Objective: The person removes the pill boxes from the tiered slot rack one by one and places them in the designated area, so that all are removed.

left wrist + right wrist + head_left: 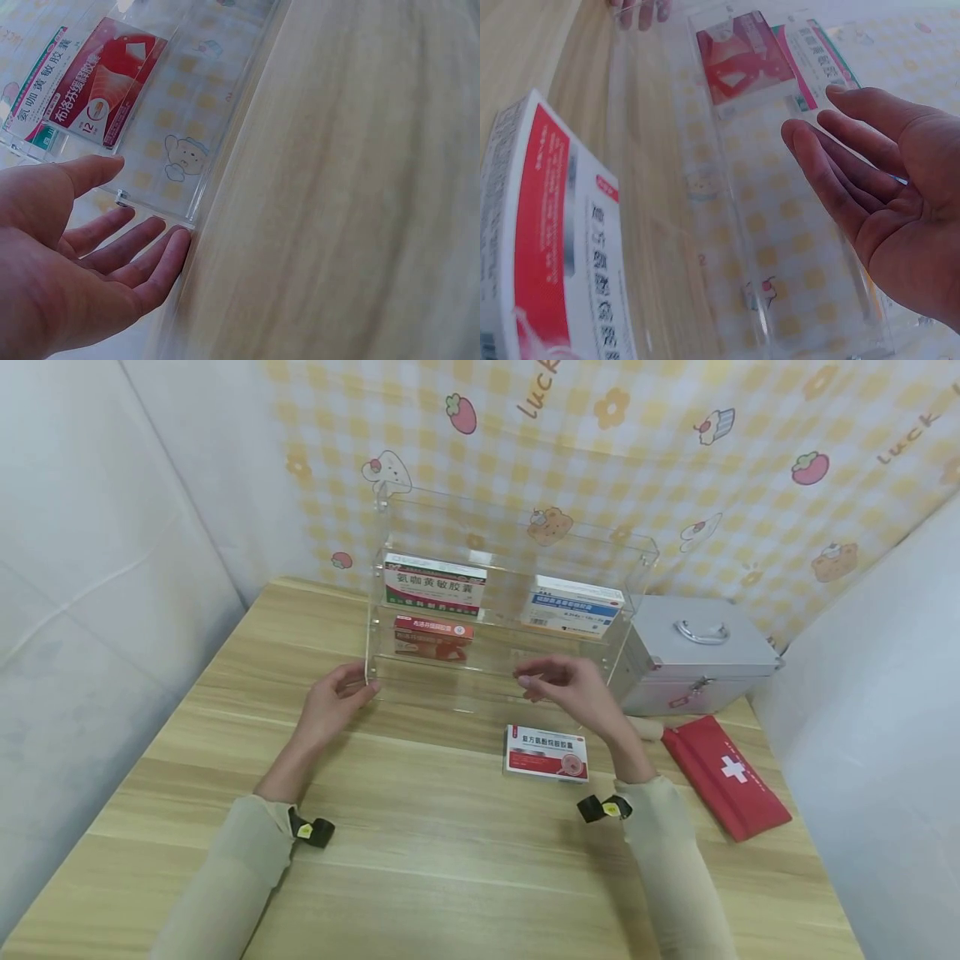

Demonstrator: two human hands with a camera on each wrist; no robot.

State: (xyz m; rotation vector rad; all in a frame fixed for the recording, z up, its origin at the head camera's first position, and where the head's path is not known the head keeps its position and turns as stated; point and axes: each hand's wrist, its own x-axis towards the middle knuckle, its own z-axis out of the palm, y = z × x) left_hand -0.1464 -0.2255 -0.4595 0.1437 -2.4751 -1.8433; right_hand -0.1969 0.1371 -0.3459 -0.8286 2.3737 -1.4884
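So, the clear acrylic rack (480, 669) stands at the back of the counter (420, 843), see-through with stepped tiers and small metal fittings. A white box with green and dark red bands (435, 587) sits upper left, with a blue-and-white box (572, 608) on its right and a red box (433, 639) one tier below. Another red-and-white box (546, 753) lies flat on the counter, just in front of the rack.

Labels: the green-banded one reads 氨咖黄敏胶囊, the red one 布洛芬缓释胶囊 with a "12", the flat one 复方氨酚烷胺胶囊. The blue one's small print is too blurry. "Luck" is printed on the checked cloth (465, 468) behind.

Pose-wise, the left hand (335, 697) is at the rack's left side — thumb well apart from the fingers, fingertips by the lower corner. The right hand (573, 687) hovers before the right half — fingers loosely bent, holding nothing.
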